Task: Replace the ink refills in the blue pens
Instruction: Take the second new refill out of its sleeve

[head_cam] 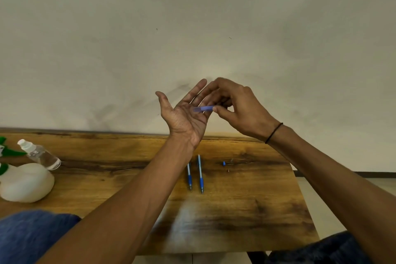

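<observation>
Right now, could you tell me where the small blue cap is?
The small blue cap lies on the wooden table, just right of the two blue pens, below the right hand.

Both my arms are bare, no sleeves. I've got a thin black band (273, 133) round my right wrist, right of centre in the frame, and blue jeans (32, 236) showing in the bottom corners.
</observation>
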`<state>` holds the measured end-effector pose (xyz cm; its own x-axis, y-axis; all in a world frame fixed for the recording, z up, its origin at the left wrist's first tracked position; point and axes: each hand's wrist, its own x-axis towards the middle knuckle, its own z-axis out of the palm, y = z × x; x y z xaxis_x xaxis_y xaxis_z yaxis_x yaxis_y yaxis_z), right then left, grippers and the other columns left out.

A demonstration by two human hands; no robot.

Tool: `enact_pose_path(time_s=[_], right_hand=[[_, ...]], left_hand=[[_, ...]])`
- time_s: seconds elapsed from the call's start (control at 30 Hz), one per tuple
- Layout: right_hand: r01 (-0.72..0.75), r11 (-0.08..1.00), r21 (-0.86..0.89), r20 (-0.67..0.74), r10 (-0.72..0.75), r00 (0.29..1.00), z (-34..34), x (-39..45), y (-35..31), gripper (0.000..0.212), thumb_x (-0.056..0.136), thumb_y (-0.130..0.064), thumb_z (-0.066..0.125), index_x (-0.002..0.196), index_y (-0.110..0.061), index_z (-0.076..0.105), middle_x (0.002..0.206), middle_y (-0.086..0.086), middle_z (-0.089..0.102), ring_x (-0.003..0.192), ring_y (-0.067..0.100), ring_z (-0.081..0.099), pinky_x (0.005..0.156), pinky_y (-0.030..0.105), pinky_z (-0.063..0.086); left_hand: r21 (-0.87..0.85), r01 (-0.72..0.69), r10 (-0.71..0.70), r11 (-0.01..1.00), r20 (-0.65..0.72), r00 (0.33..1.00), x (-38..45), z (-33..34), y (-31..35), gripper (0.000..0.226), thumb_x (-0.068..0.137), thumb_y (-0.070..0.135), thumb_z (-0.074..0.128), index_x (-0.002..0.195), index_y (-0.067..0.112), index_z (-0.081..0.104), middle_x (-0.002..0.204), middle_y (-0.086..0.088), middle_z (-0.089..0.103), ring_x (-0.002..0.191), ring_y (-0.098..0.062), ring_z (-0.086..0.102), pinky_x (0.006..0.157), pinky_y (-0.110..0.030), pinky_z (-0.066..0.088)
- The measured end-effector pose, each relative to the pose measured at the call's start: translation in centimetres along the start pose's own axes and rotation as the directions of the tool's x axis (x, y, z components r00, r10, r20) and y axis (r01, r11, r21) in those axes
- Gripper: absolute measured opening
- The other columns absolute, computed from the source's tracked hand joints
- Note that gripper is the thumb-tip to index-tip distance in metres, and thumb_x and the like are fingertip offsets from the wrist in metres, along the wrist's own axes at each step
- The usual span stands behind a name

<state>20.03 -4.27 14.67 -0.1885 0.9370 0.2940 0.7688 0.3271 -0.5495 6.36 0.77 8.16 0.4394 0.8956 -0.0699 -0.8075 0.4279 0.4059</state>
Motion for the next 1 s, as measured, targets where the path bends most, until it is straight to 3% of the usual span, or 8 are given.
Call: enact_pose_path(time_s=[0.2, 0.3, 0.43, 0.53, 0.67, 0.77, 0.9, 1.0], right_hand=[[0.001, 1.0, -0.016, -0.002, -0.001, 1.0, -0.17, 0.01, -0.28, 0.028, 0.094, 0.0, 0.066, 0.118, -0.015, 0.069, 0.102, -0.007, 0.075, 0.091, 0.003, 0.069, 0.079, 0.012, 0.053], [0.007, 0.997, -0.071, 0.018, -0.006, 1.0, -0.22, 0.03, -0.28, 0.026, 0.094, 0.0, 0.066, 0.112, -0.015, 0.077, 0.101, -0.007, 0.076, 0.085, 0.0, 0.066, 0.077, 0.009, 0.049], [0.006, 1.0, -0.015, -0.008, -0.006, 1.0, -0.34, -0.01, -0.56, 0.034, 0.092, 0.003, 0.064, 0.12, -0.015, 0.07, 0.101, -0.007, 0.075, 0.089, 0.005, 0.069, 0.079, 0.017, 0.055], [0.01, 0.998, -0.057, 0.01, -0.01, 1.0, -0.23, 0.06, -0.45, 0.029, 0.093, 0.002, 0.064, 0.112, -0.015, 0.078, 0.101, -0.009, 0.075, 0.084, -0.005, 0.064, 0.077, 0.006, 0.048], [0.006, 1.0, -0.006, -0.009, -0.006, 1.0, -0.2, -0.07, -0.73, 0.038, 0.092, 0.005, 0.063, 0.118, -0.022, 0.067, 0.098, -0.011, 0.073, 0.09, 0.0, 0.068, 0.077, 0.011, 0.052], [0.005, 0.999, -0.05, 0.009, -0.005, 1.0, -0.16, -0.06, -0.51, 0.03, 0.093, 0.004, 0.063, 0.108, -0.02, 0.075, 0.094, -0.02, 0.069, 0.086, -0.012, 0.063, 0.076, 0.006, 0.047], [0.004, 1.0, -0.013, -0.004, -0.004, 1.0, -0.13, -0.11, -0.78, 0.037, 0.092, 0.005, 0.061, 0.119, -0.02, 0.065, 0.099, -0.009, 0.073, 0.089, 0.001, 0.067, 0.078, 0.015, 0.053], [-0.006, 0.998, -0.064, 0.027, 0.007, 1.0, -0.08, -0.01, -0.61, 0.03, 0.095, 0.003, 0.062, 0.113, -0.016, 0.075, 0.104, -0.005, 0.075, 0.087, -0.003, 0.062, 0.079, 0.014, 0.048]], left_hand=[[-0.006, -0.004, 0.004, 1.0, 0.009, 1.0, 0.02, 0.01, 0.06, 0.114, 0.088, 0.088, 0.025, 0.141, -0.009, 0.054, 0.138, -0.033, 0.061, 0.126, -0.046, 0.063, 0.103, -0.053, 0.055], [0.013, -0.004, 0.004, 1.0, 0.01, 1.0, 0.02, -0.07, 0.05, 0.115, 0.088, 0.088, 0.024, 0.142, -0.009, 0.053, 0.141, -0.033, 0.059, 0.133, -0.045, 0.058, 0.108, -0.052, 0.051], [-0.011, -0.006, 0.006, 1.0, 0.01, 1.0, 0.08, -0.14, 0.0, 0.113, 0.089, 0.087, 0.026, 0.139, -0.01, 0.055, 0.137, -0.032, 0.062, 0.127, -0.045, 0.062, 0.108, -0.054, 0.052], [0.016, -0.008, 0.008, 1.0, 0.015, 1.0, 0.1, -0.18, 0.1, 0.115, 0.088, 0.088, 0.024, 0.14, -0.009, 0.055, 0.138, -0.032, 0.061, 0.13, -0.044, 0.06, 0.108, -0.053, 0.051], [-0.015, -0.008, 0.008, 1.0, 0.01, 1.0, 0.1, -0.09, 0.08, 0.114, 0.088, 0.088, 0.026, 0.141, -0.01, 0.054, 0.138, -0.032, 0.061, 0.127, -0.044, 0.063, 0.103, -0.052, 0.056], [0.002, -0.003, 0.003, 1.0, 0.023, 1.0, 0.06, -0.04, 0.1, 0.115, 0.088, 0.088, 0.024, 0.142, -0.009, 0.053, 0.142, -0.032, 0.058, 0.132, -0.044, 0.059, 0.106, -0.052, 0.053], [-0.018, -0.007, 0.007, 1.0, 0.005, 1.0, 0.12, -0.14, -0.02, 0.115, 0.088, 0.088, 0.026, 0.142, -0.009, 0.053, 0.14, -0.032, 0.06, 0.129, -0.044, 0.062, 0.104, -0.052, 0.054], [0.002, -0.007, 0.007, 1.0, 0.02, 1.0, 0.1, -0.19, -0.01, 0.115, 0.087, 0.089, 0.025, 0.141, -0.008, 0.055, 0.141, -0.032, 0.059, 0.132, -0.045, 0.059, 0.109, -0.054, 0.05]])
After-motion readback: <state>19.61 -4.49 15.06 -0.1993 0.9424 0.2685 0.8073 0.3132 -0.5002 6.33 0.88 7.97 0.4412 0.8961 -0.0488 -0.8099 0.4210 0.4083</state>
